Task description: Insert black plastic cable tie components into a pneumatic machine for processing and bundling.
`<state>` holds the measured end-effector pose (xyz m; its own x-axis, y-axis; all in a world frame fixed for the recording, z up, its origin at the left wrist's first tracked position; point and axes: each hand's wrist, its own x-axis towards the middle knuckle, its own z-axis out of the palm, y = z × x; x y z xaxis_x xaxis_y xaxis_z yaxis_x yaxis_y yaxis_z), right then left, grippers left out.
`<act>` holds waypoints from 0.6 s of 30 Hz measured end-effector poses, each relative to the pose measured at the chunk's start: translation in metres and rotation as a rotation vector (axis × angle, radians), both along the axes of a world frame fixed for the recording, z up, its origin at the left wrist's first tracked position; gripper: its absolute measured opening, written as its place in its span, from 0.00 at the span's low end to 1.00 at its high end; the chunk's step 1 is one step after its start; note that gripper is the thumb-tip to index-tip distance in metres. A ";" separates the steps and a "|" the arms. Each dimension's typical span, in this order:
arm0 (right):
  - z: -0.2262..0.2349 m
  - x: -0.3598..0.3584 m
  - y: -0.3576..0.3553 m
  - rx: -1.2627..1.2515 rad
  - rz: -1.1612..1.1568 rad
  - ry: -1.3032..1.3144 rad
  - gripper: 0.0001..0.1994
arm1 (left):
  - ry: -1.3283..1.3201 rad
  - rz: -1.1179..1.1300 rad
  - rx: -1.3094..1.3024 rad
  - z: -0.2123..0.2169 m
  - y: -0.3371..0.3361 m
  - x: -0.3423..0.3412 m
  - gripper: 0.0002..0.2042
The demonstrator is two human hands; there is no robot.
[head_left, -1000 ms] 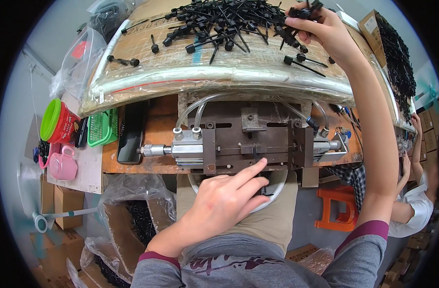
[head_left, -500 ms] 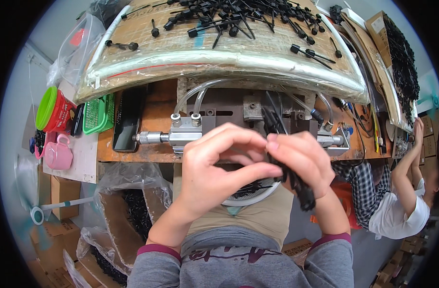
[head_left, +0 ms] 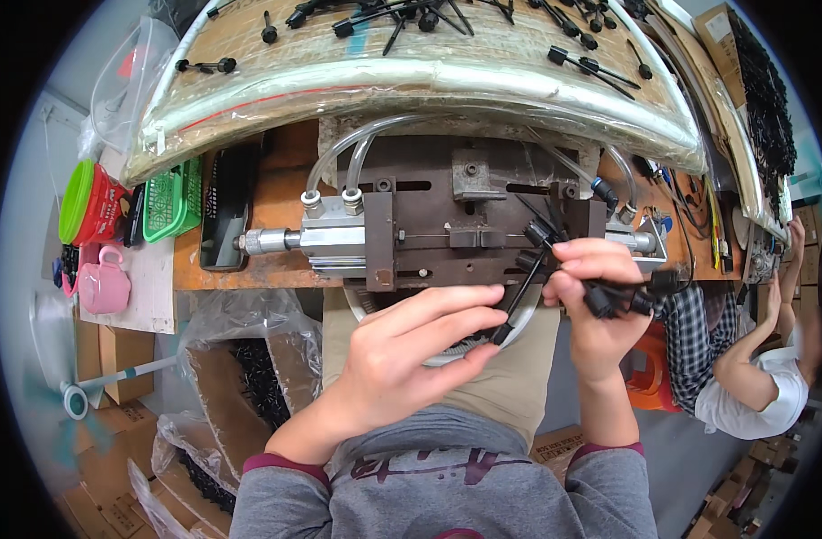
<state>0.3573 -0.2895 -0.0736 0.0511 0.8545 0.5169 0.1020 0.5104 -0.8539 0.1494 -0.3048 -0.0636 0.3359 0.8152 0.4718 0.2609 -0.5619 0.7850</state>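
My right hand [head_left: 592, 301] is closed around several thin black rods with ribbed knob ends [head_left: 604, 301], which fan out at different angles. One black rod [head_left: 525, 289] slants down from the bunch toward my left hand [head_left: 420, 355]. The left fingers are stretched out, with the thumb apart from them and their tips close beside that rod's lower end. Whether they touch it is hard to tell. Just beyond both hands sits a dark metal clamping fixture [head_left: 469, 265] with a small centre block [head_left: 476, 237] and a silver air cylinder [head_left: 333, 242] at its left.
Across the back, a plastic-wrapped cardboard tray [head_left: 429, 85] bears many similar black rods. A green basket [head_left: 173, 202], red tub [head_left: 101, 205] and pink cup [head_left: 105, 280] stand at left. Below are boxes of black parts [head_left: 258, 382]. Another person [head_left: 756, 386] sits at right.
My hands have moved apart. The left fingers have straightened from a curl, and the rods in my right hand have swung from a tight upright bundle into a spread bunch. The view has shifted slightly.
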 end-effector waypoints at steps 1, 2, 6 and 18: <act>0.000 0.002 0.000 -0.004 0.016 0.039 0.08 | -0.036 -0.015 0.007 0.000 0.000 0.001 0.16; 0.001 0.004 0.001 -0.008 0.032 0.077 0.08 | -0.084 -0.065 -0.073 0.001 -0.002 0.001 0.15; 0.008 0.008 0.007 -0.112 -0.031 0.336 0.05 | -0.182 -0.129 -0.182 0.000 -0.008 -0.006 0.15; 0.019 0.012 -0.006 -0.392 0.047 0.467 0.05 | 0.518 0.157 0.303 -0.025 0.008 0.015 0.14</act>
